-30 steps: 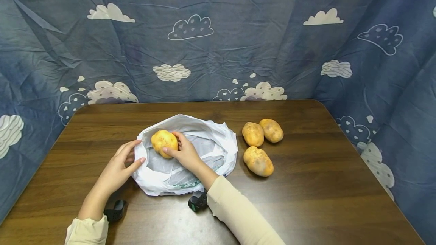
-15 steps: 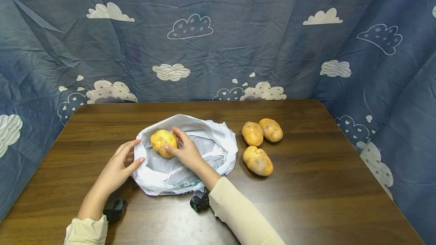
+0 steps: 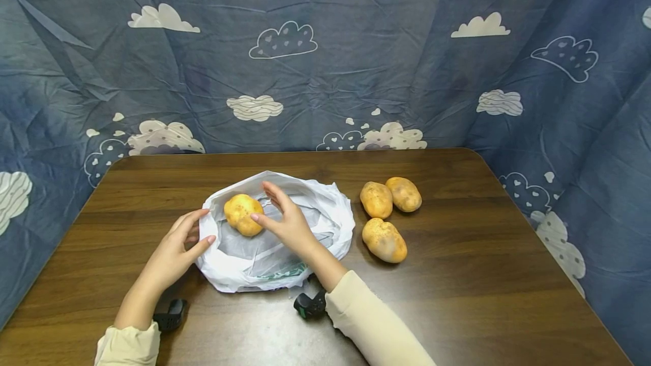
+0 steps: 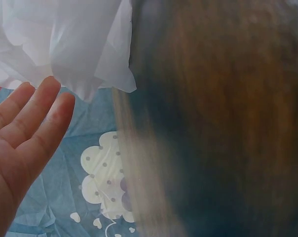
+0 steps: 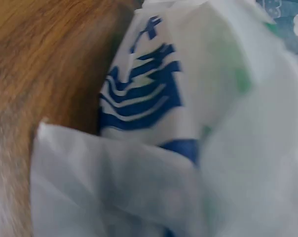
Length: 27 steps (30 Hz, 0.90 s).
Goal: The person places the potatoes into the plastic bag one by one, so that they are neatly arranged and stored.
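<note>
A white plastic bag lies on the table with its mouth spread wide. Inside it, toward the left, rests a yellow-brown potato. My right hand is over the bag just right of this potato, fingers parted from it and thumb tip at its edge. At the bag's left rim is my left hand, its fingertips and thumb touching the plastic. In the left wrist view, extended fingers meet the bag's side. Only the bag, with blue and green print, fills the right wrist view; that hand is hidden there.
Right of the bag, three more potatoes lie on the brown wooden table: one in front, two touching behind, the left potato and the right potato. A blue cloud-patterned curtain hangs behind the table.
My right hand has let go of the potato in the bag and drawn slightly right, its fingers spreading. The potato stays in place. My left hand stays at the bag's rim.
</note>
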Motion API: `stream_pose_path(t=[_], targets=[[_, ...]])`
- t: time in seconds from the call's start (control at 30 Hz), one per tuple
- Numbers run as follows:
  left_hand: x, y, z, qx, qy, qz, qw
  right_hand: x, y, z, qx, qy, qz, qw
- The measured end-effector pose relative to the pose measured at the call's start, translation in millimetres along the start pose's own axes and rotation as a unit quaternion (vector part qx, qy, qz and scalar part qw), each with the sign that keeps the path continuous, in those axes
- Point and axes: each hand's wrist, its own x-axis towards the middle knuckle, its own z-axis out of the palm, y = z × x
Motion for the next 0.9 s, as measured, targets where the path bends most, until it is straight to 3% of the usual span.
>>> stream_pose_path(t=[0.33, 0.57, 0.9], targets=[[0.0, -0.8, 0.2, -0.001, -0.002, 0.0, 1.0, -6.6, -15, -26, 0.049, 0.02, -0.037, 0.9979], [1.4, 0.7, -0.3, -0.004, -0.001, 0.002, 1.0, -12.5, 7, -52, 0.067, 0.056, -0.08, 0.993], [0.6, 0.9, 0.3, -0.001, -0.003, -0.005, 1.0, -35.5, 10, -89, 0.058, 0.098, -0.1, 0.9884]])
